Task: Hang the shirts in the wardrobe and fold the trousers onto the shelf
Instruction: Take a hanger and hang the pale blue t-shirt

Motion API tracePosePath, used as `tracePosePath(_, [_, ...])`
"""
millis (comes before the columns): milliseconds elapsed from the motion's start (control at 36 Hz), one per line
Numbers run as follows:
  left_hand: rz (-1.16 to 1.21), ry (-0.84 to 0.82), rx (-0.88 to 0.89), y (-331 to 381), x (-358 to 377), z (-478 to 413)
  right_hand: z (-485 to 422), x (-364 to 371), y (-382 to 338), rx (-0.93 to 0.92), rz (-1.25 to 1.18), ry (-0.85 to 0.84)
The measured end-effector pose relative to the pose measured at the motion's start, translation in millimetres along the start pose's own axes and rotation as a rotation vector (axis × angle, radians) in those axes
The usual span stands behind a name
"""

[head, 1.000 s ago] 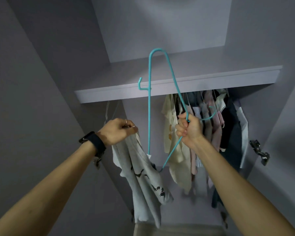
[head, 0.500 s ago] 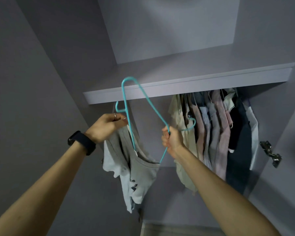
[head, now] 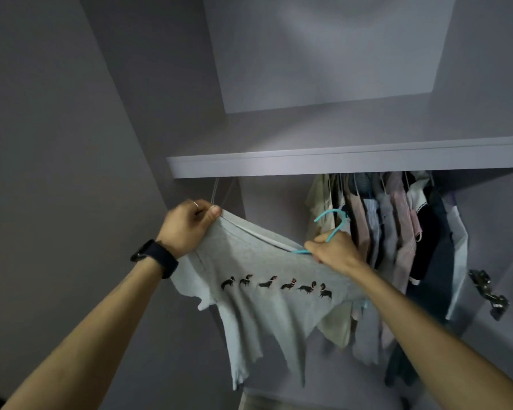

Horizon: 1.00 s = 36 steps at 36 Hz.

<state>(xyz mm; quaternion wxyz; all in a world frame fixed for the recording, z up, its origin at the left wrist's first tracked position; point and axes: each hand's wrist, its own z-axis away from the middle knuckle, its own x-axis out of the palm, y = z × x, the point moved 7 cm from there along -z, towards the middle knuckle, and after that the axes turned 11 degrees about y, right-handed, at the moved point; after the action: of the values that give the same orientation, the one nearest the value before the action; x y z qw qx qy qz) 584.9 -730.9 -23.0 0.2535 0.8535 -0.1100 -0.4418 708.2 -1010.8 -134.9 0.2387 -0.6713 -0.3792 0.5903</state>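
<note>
Dim, grey-violet light throughout. A soft brighter patch falls on the wardrobe's upper back wall (head: 323,48); deep shadow lies under the shelf (head: 338,164). Straight edges bow toward the frame borders, and the hanging clothes (head: 397,247) look slightly soft.

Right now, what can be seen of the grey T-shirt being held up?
The grey T-shirt is light, soft knit with a ribbed neckline and a row of small dark dog prints across the chest. Held up spread before the wardrobe, its hem hangs crumpled. The left hand grips one shoulder; the right hand grips the other with a teal hanger, whose hook rises above that hand; the rest seems hidden inside the shirt.
</note>
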Motion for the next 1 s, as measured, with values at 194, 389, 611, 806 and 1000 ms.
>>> tracePosePath(194, [-0.074, -0.127, 0.192, 21, 37, 5, -1, -22, -75, -0.292, 0.164, -0.031])
tracePosePath(389, [-0.046, -0.143, 0.192, 26, 55, 7, -5, -19, -111, -0.303, 0.174, -0.076])
tracePosePath(611, [0.131, -0.251, 0.161, 71, 86, 18, 8, -12, -100, -0.314, -0.157, -0.158])
tracePosePath(806, [0.099, -0.284, 0.125, 58, 116, 34, 28, -28, -19, -0.259, -0.256, -0.001])
tracePosePath(1000, [0.056, -0.234, 0.076, 12, 125, 52, 62, -4, 53, -0.22, -0.056, 0.006])
